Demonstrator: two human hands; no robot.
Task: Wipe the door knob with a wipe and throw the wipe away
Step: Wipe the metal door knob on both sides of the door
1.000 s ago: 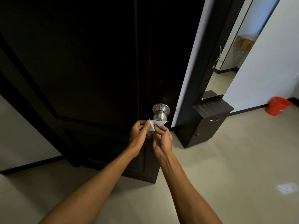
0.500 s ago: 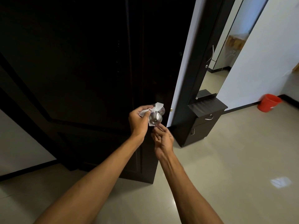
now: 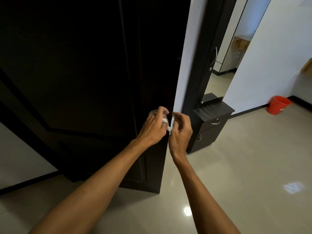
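Note:
My left hand (image 3: 154, 126) is wrapped over the metal door knob (image 3: 154, 112) on the dark door (image 3: 84, 73), with the white wipe (image 3: 166, 124) pressed between palm and knob. Only a sliver of the knob's rim shows above the fingers, and bits of the wipe peek out at the fingertips. My right hand (image 3: 179, 132) hovers just right of it at the door's edge, fingers curled, touching the wipe's lower corner or very near it; I cannot tell which.
A dark cabinet with a tall mirror (image 3: 212, 122) stands right of the door. An orange bucket (image 3: 278, 107) sits on the floor against the white wall at the far right. Glossy tiled floor (image 3: 236, 183) spreads to the right and below.
My left hand has closed over the knob with the wipe, hiding the knob. My right hand has risen to the door's edge beside it.

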